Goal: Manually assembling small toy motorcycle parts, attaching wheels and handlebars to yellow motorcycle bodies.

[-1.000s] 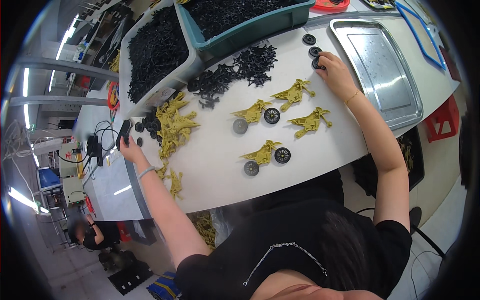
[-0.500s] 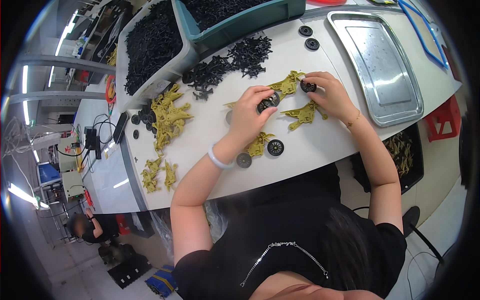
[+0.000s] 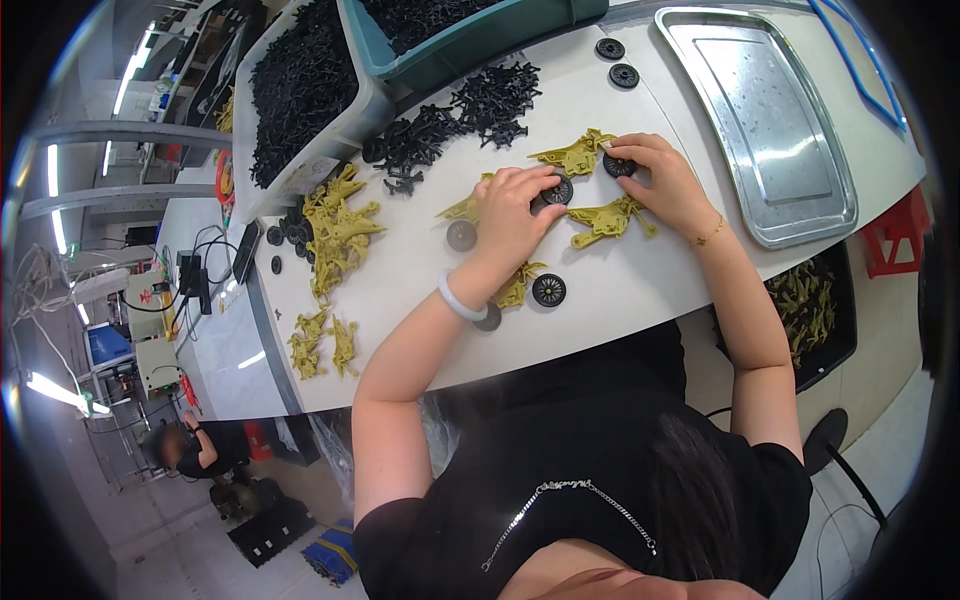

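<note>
My left hand (image 3: 512, 212) is closed on a black spoked toy wheel (image 3: 557, 191), thumb and fingers gripping its rim. Between the thumb and fingers of my right hand (image 3: 668, 185) is another black wheel (image 3: 618, 166), at the right end of a yellow-green toy motorbike body (image 3: 572, 157). Whether wheel and body are joined, I cannot tell. Just below lies a second yellow-green body (image 3: 603, 222), close to both hands. Under my left wrist, a partly hidden body (image 3: 515, 288) lies beside a black wheel (image 3: 549, 290). A grey wheel (image 3: 461, 236) and a further body (image 3: 460, 209) show left of my left hand.
Black small parts (image 3: 495, 105) lie heaped near a white bin (image 3: 340, 150) and a teal bin (image 3: 480, 42). Yellow-green bodies (image 3: 340, 225) are piled at left. A metal tray (image 3: 770, 130) rests at right, with two loose wheels (image 3: 624, 76) left of it.
My left hand has moved slightly right with its wheel, closer to my right hand. The right hand stays nearly in place with its wheel. The view has shifted a little.
</note>
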